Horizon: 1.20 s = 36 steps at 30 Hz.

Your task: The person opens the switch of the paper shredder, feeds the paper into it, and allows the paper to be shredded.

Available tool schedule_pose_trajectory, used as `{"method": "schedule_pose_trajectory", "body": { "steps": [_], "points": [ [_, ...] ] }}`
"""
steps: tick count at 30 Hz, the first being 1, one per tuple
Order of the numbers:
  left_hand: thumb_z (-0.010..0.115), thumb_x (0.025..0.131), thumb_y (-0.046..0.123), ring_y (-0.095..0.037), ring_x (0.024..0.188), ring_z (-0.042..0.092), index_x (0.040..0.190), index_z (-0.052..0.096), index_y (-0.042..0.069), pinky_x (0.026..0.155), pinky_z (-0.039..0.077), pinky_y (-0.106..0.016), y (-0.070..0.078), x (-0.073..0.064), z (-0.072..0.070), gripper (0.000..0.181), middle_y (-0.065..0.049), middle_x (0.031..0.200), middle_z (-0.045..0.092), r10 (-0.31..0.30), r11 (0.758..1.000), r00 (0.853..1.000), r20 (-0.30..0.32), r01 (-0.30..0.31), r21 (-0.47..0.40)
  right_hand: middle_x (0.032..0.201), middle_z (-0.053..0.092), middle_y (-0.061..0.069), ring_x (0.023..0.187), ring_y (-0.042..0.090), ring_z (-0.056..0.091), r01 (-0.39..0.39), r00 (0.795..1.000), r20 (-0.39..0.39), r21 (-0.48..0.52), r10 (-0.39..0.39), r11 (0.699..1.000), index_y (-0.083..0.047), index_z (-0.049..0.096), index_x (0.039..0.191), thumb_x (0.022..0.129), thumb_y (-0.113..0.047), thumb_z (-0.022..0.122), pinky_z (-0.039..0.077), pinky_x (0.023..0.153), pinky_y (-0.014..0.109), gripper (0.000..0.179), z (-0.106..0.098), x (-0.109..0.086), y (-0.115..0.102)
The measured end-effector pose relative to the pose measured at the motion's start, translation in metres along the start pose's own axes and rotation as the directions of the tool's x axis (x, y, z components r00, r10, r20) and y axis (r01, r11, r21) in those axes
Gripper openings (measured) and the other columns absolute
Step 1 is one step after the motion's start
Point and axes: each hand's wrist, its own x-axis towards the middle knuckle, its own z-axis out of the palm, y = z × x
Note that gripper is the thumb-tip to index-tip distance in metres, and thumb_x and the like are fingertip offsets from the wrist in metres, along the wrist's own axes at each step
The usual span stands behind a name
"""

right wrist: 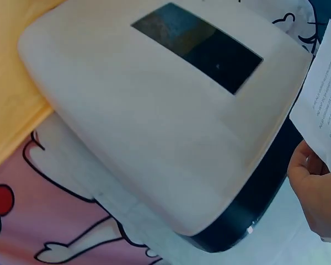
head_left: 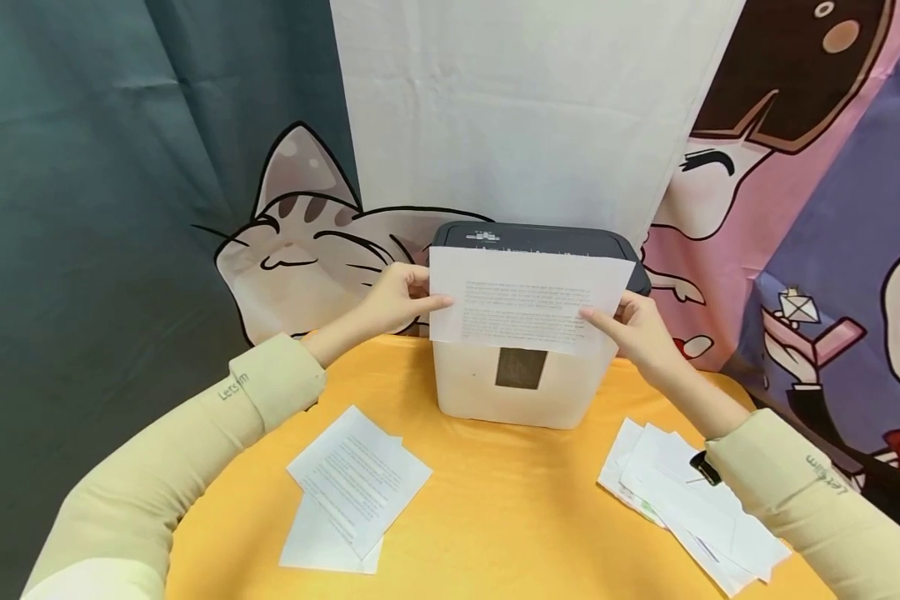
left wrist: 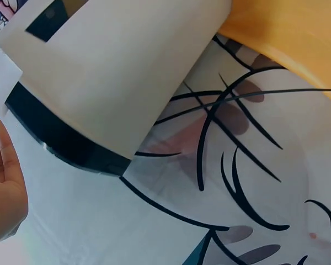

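A printed sheet of paper [head_left: 525, 298] is held sideways across the front of a white paper shredder [head_left: 465, 383] with a dark top [head_left: 555, 239]. My left hand [head_left: 399, 296] pinches the sheet's left edge, thumb on the printed face. At the right edge my right hand [head_left: 633, 327] pinches it the same way. The sheet's upper edge overlaps the dark top in the head view. In the left wrist view the left hand [left wrist: 5, 185] grips the paper's corner [left wrist: 1, 74]. The right wrist view shows the right hand [right wrist: 314, 190] at the paper's lower corner [right wrist: 323, 105].
Two printed sheets [head_left: 356, 492] lie overlapped on the yellow tablecloth [head_left: 495, 508] at the left. A loose pile of papers [head_left: 690, 492] lies at the right, partly under the right forearm. A dark window [head_left: 521, 368] shows on the shredder's front. A cartoon curtain [head_left: 532, 108] hangs behind.
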Motion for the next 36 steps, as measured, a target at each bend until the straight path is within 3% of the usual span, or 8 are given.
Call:
{"method": "schedule_pose_trajectory", "body": {
  "steps": [4, 9, 21, 28, 36],
  "points": [
    [0.07, 0.083, 0.008, -0.02, 0.08, 0.069, 0.102, 0.07, -0.004, 0.07, 0.054, -0.022, 0.005, 0.007, -0.005, 0.022, -0.019, 0.093, 0.072, -0.017, 1.0, 1.0, 0.017, 0.018, -0.016, 0.088, 0.069, -0.023, 0.08, -0.002, 0.067, 0.016, 1.0, -0.022, -0.073, -0.018, 0.997, -0.008, 0.064, 0.109, 0.091, -0.009, 0.061, 0.053, 0.069, 0.016, 0.018, -0.006, 0.006, -0.007],
    [0.071, 0.083, 0.011, -0.014, 0.077, 0.068, 0.101, 0.071, -0.002, 0.068, 0.053, -0.022, 0.008, 0.015, -0.013, 0.021, -0.018, 0.092, 0.072, -0.044, 0.999, 0.999, 0.013, 0.043, 0.007, 0.087, 0.064, -0.03, 0.08, -0.008, 0.064, 0.0, 0.999, -0.036, -0.193, -0.007, 0.981, 0.008, 0.058, 0.118, 0.091, -0.013, 0.062, 0.05, 0.069, 0.012, 0.035, -0.011, 0.013, -0.017],
    [0.071, 0.083, 0.008, -0.011, 0.075, 0.066, 0.102, 0.07, -0.003, 0.066, 0.054, -0.028, 0.023, 0.044, -0.025, 0.022, -0.018, 0.092, 0.072, -0.029, 0.999, 0.999, -0.018, 0.029, -0.021, 0.09, 0.066, -0.026, 0.079, -0.009, 0.064, 0.045, 0.994, -0.078, -0.288, -0.071, 0.957, 0.007, 0.06, 0.118, 0.091, -0.013, 0.062, 0.049, 0.071, 0.009, 0.033, -0.027, 0.03, -0.032],
    [0.07, 0.084, 0.009, -0.011, 0.068, 0.061, 0.1, 0.071, -0.002, 0.066, 0.051, -0.035, 0.03, 0.057, -0.027, 0.019, -0.018, 0.092, 0.072, -0.023, 1.0, 0.999, -0.035, 0.023, 0.017, 0.085, 0.064, -0.029, 0.077, -0.008, 0.064, 0.087, 0.988, -0.088, -0.341, -0.124, 0.936, 0.009, 0.061, 0.115, 0.09, -0.011, 0.063, 0.048, 0.07, 0.007, 0.032, -0.037, 0.042, -0.042],
    [0.068, 0.086, 0.009, -0.016, 0.081, 0.068, 0.103, 0.071, 0.0, 0.069, 0.053, -0.025, 0.037, 0.069, -0.029, 0.02, -0.018, 0.096, 0.072, -0.01, 1.0, 0.998, -0.059, 0.012, 0.028, 0.085, 0.062, -0.03, 0.079, -0.005, 0.064, 0.053, 0.985, -0.136, -0.368, -0.11, 0.928, 0.006, 0.061, 0.118, 0.09, -0.017, 0.064, 0.047, 0.07, 0.007, 0.036, -0.044, 0.053, -0.049]
  ]
}}
